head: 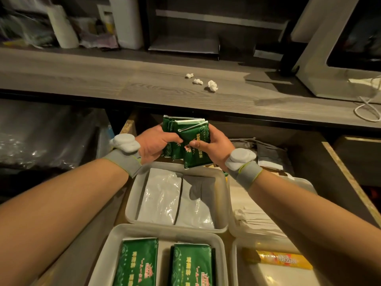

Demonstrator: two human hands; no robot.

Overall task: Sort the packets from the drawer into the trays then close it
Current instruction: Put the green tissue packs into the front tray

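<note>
Two hands, left hand (153,144) and right hand (213,144), grip a bundle of glossy green foil packets (188,139) above the far grey plastic tray (132,195). We judge sorting underway; next comes placement in the near grey tray (107,250).

The green packets (186,139) carry paler green swirls, gold lettering and a red emblem. The silver-grey packets (162,199) are plain and glossy, their tray (132,195) milky white. The yellow-orange packet (276,260) bears red print. The bench (103,79) shows grey wood grain, and the wristbands (123,162) are grey, edged lime.
</note>
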